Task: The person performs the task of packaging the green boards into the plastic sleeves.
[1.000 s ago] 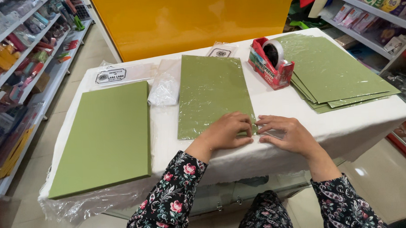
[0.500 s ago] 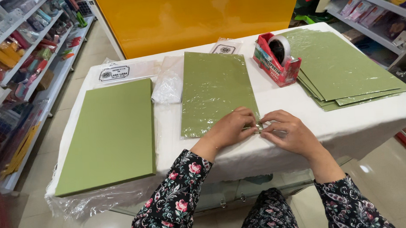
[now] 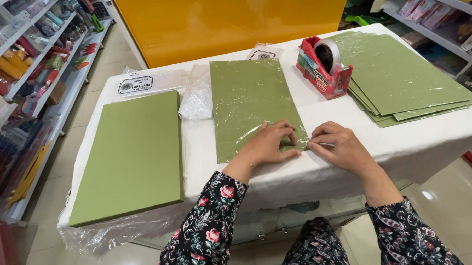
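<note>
Head view: the person's left hand (image 3: 270, 144) lies flat, fingers together, pressing the near right corner of a green sheet wrapped in clear film (image 3: 253, 106), which rests at the middle of the white table (image 3: 200, 149). The right hand (image 3: 338, 147) sits just beside that corner, its fingertips pinched on the film's edge, touching the left fingers. A thick stack of green sheets (image 3: 129, 154) lies at the left; a red tape dispenser (image 3: 323, 66) stands behind the hands, and a fanned pile of wrapped green sheets (image 3: 401, 77) covers the right end
</note>
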